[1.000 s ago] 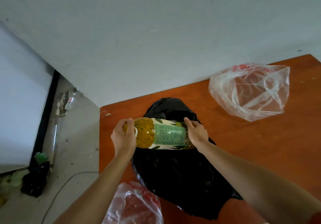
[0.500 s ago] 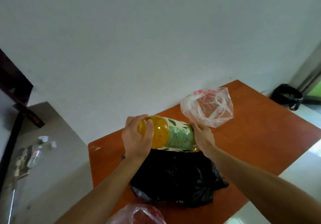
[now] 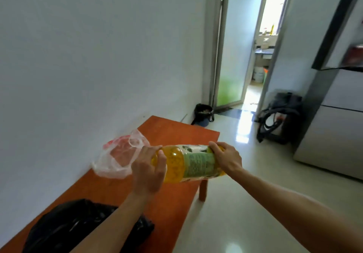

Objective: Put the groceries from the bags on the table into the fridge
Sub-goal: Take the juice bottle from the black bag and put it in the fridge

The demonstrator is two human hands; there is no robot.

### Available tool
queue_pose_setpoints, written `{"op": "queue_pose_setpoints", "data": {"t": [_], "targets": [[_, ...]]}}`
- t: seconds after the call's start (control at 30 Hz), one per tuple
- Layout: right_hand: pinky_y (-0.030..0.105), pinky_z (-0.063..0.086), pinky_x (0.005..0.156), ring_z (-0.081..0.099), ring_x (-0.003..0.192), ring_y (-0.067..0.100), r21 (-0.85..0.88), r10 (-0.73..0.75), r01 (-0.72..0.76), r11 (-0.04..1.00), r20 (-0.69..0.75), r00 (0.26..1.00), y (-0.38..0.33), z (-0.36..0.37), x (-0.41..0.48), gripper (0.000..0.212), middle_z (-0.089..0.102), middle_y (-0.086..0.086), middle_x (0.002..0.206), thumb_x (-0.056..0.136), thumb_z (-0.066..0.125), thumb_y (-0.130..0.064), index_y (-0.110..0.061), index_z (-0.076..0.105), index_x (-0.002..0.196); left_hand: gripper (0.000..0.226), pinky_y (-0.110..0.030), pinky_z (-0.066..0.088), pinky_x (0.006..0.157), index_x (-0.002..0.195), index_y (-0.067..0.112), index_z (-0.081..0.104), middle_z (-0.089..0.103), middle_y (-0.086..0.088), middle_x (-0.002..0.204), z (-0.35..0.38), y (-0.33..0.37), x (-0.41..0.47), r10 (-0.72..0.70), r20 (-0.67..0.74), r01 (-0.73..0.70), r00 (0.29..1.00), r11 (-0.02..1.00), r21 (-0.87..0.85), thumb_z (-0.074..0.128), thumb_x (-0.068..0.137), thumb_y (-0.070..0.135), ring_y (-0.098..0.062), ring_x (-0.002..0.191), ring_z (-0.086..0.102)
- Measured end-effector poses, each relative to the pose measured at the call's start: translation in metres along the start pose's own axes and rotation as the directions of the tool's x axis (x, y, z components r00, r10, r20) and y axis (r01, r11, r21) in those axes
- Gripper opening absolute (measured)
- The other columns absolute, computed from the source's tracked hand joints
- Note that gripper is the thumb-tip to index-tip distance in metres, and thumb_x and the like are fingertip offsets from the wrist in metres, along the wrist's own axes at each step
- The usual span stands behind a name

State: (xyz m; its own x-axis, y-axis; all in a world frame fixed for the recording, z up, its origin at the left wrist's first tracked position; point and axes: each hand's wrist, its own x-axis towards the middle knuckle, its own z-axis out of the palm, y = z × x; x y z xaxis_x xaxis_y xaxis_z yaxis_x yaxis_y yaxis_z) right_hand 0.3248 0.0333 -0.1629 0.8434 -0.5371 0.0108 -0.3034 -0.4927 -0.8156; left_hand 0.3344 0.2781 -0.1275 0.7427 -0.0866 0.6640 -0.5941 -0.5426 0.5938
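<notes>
A big bottle (image 3: 188,163) of yellow drink was held sideways in both hands, up in the air over the near edge of the orange table (image 3: 176,133)

The left hand (image 3: 148,171) was curled round the yellow end and the right hand (image 3: 227,157) gripped the other end by the green label, so the two hands sat apart with the bottle's length between them. Nothing else touched the bottle. On the table behind it lay a clear plastic bag (image 3: 117,158) with red print, slumped near the wall, and a crumpled black bag (image 3: 78,223) lay nearer, under the left forearm. The grey fridge (image 3: 337,127) stood off to the right across the shiny floor, well apart from the bottle. A dark bin (image 3: 203,113) sat in the far corner by the doorway, and a dark bag (image 3: 279,115) slumped against the wall beside the fridge
</notes>
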Motion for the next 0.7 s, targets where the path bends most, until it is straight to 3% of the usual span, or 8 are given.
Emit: {"op": "queue_pose_setpoints", "data": {"t": [0.13,0.33,0.47,0.7], "targets": [[0.034,0.049,0.083,0.062,0.091,0.017,-0.048,0.101,-0.107,0.993,-0.1,0.99,0.079,-0.105,0.029,0.068,0.07,-0.003,0.106,0.077,0.04,-0.077,-0.028,0.068,0.115,0.045,-0.012,0.041,0.066,0.098,0.008,0.069,0.066,-0.003,0.09,0.111,0.068,-0.001,0.023,0.115,-0.008,0.993,0.991,-0.132,0.036,0.09,0.037,-0.011,0.076,0.058],[0.035,0.05,0.084,0.062,0.094,0.021,-0.068,0.27,-0.294,0.953,-0.241,0.932,0.186,-0.223,0.066,0.058,0.07,-0.002,0.107,0.081,0.045,-0.072,-0.031,0.069,0.114,0.047,-0.028,0.049,0.064,0.093,0.013,0.07,0.067,0.0,0.081,0.258,0.15,-0.002,-0.016,0.286,0.104,0.958,0.95,-0.294,0.036,0.087,0.044,-0.015,0.073,0.061],[0.036,0.052,0.081,0.063,0.09,0.02,-0.056,0.36,-0.391,0.918,-0.292,0.886,0.246,-0.276,0.096,0.071,0.07,-0.001,0.104,0.076,0.038,-0.079,-0.028,0.069,0.114,0.051,-0.017,0.039,0.059,0.09,0.013,0.072,0.064,0.003,0.074,0.348,0.19,0.005,0.018,0.372,0.108,0.928,0.943,-0.315,0.032,0.085,0.046,-0.006,0.066,0.056],[0.039,0.055,0.075,0.065,0.076,0.017,-0.025,0.552,-0.587,0.809,-0.312,0.773,0.346,-0.349,0.175,0.062,0.069,-0.004,0.076,0.08,0.04,-0.075,-0.022,0.071,0.074,0.045,-0.023,0.046,0.061,0.087,0.011,0.073,0.067,-0.004,0.075,0.536,0.232,0.023,0.056,0.547,0.155,0.835,0.93,-0.332,0.037,0.087,0.037,-0.009,0.065,0.055]]}}
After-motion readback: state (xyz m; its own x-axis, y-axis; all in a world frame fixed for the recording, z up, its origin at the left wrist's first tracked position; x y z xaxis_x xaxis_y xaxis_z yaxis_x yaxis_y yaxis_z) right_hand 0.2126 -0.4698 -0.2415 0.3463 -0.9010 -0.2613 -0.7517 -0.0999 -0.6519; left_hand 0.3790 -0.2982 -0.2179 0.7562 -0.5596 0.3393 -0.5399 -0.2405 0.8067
